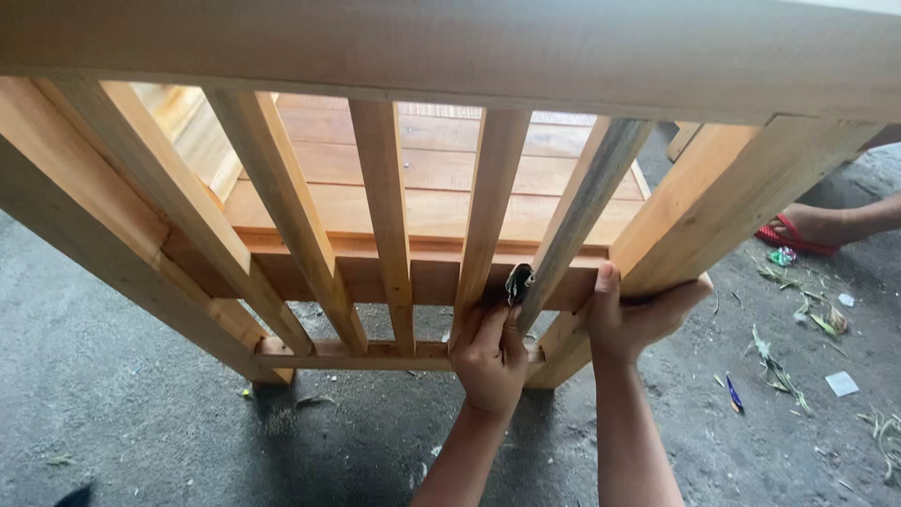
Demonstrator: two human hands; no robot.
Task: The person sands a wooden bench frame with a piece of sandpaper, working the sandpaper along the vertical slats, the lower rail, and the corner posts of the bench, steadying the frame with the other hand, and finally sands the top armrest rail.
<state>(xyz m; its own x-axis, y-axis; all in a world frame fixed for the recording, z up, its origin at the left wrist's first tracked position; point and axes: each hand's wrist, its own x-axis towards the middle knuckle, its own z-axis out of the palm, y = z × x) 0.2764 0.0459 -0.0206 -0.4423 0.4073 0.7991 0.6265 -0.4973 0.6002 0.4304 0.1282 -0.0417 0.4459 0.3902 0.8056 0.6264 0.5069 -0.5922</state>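
A pale wooden frame (450, 56) with several upright slats stands in front of me, a plank floor (432, 169) behind the slats. My left hand (488, 355) reaches up from below and pinches a small dark, shiny folded piece (518, 282) against the greyish slat (582, 207). What the piece is I cannot tell. My right hand (636, 321) grips the thick corner post (723, 197) just to the right, thumb pointing up along it.
The frame rests on a rough grey concrete floor (122, 394). Another person's foot in a red sandal (798, 233) shows at the right edge. Dry leaf scraps (777, 368), a blue wrapper (733, 392) and white paper bits (841, 383) lie at the right.
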